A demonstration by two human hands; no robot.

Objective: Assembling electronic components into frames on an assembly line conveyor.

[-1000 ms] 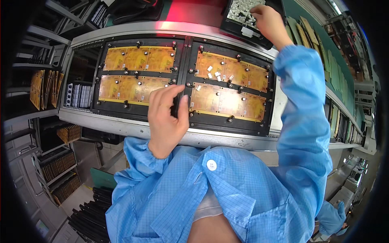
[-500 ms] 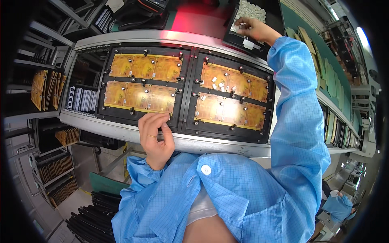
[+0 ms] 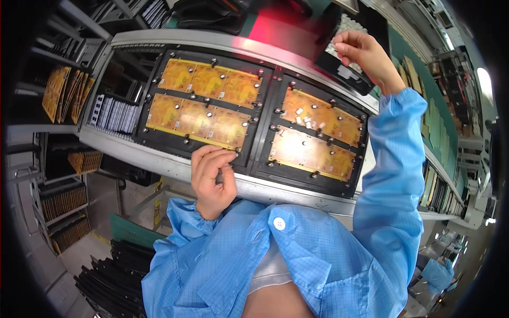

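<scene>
1. Hovering over the black bin at the upper right in the head view, the right hand has its thumb and fingertips drawn close together; I cannot tell whether a small piece is pinched there.
2. White pieces fill the bin, partly hidden by that hand.
3. The left hand is at the near edge of the left black frame, fingers curled and thumb near them; whether anything is gripped is unclear.
4. Two orange boards, an upper one and a lower one, lie in that frame, with the left fingertips beside the lower board's near right corner.
5. The right black frame also carries an upper orange board and a lower orange board, the latter bright with glare.
6. Several loose white blocks lie scattered toward the left part of that upper board.
7. A metal rail borders the frames on the near side.
</scene>
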